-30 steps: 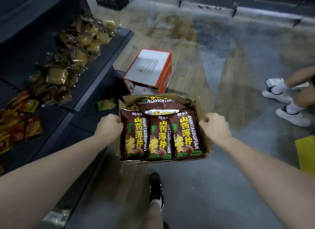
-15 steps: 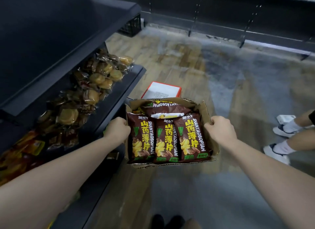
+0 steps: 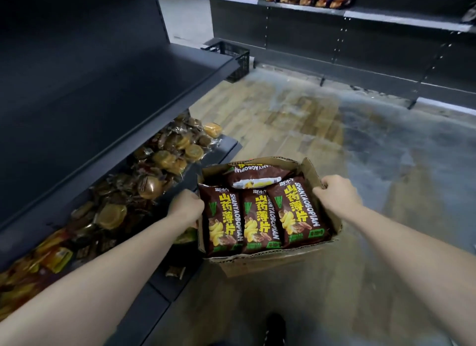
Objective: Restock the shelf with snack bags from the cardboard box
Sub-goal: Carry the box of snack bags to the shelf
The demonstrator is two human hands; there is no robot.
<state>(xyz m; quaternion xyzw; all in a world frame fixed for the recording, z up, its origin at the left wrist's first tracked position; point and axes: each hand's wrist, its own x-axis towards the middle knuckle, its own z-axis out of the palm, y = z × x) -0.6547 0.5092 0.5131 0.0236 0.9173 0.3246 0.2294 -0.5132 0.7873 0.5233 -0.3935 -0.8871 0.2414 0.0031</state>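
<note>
An open cardboard box [image 3: 323,196] hangs in the air in front of me, carried between both hands. My left hand [image 3: 186,207] grips its left wall and my right hand [image 3: 336,194] grips its right rim. Inside lie several dark brown snack bags [image 3: 260,217] with yellow lettering, three side by side at the front and more behind. The dark shelf [image 3: 103,88] stands to my left; its upper board is bare, and the lower one [image 3: 226,146] holds clear-wrapped pastries [image 3: 164,157].
Orange and red packets [image 3: 51,255] lie further along the lower shelf. A black plastic crate [image 3: 231,59] sits on the floor beyond the shelf end. Another shelving unit [image 3: 360,36] with stocked bags lines the far wall. My shoe [image 3: 275,327] shows below on the grey floor.
The box has risen with both hands and the view has tilted upward. The red and white box and the other person's legs have dropped out of sight.
</note>
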